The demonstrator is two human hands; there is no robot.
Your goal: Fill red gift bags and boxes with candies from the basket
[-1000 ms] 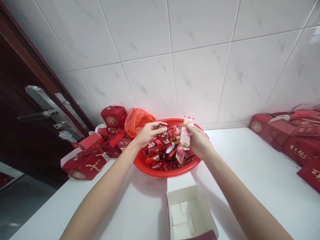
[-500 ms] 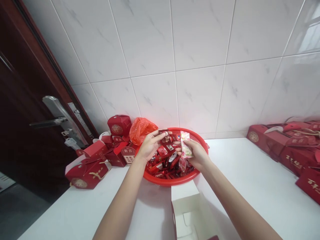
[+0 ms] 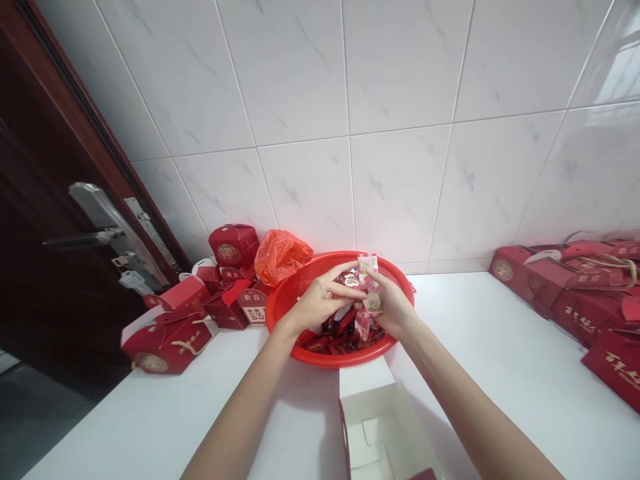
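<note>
My left hand (image 3: 320,300) is closed on a dark red candy packet (image 3: 351,280) with white lettering. In my right hand (image 3: 395,307), a pink-and-white candy packet (image 3: 371,303) is gripped upright between thumb and fingers. The two hands meet above a red plastic basket (image 3: 280,319), and the left fingertips reach the edge of the pink packet. Red-wrapped candies (image 3: 325,343) lie in the basket below, partly hidden by the hands. In front of the basket stands an open box (image 3: 373,403) with a white inside.
Several red gift boxes (image 3: 170,340) crowd the left side, beside an orange-red plastic bag (image 3: 283,257). More red boxes (image 3: 575,300) lie along the right. A tiled wall (image 3: 400,187) rises behind the white table (image 3: 465,340); a dark door (image 3: 45,287) is at left.
My left hand has moved right with the red packet, bringing it up against the pink packet in my right hand. The view has shifted slightly.
</note>
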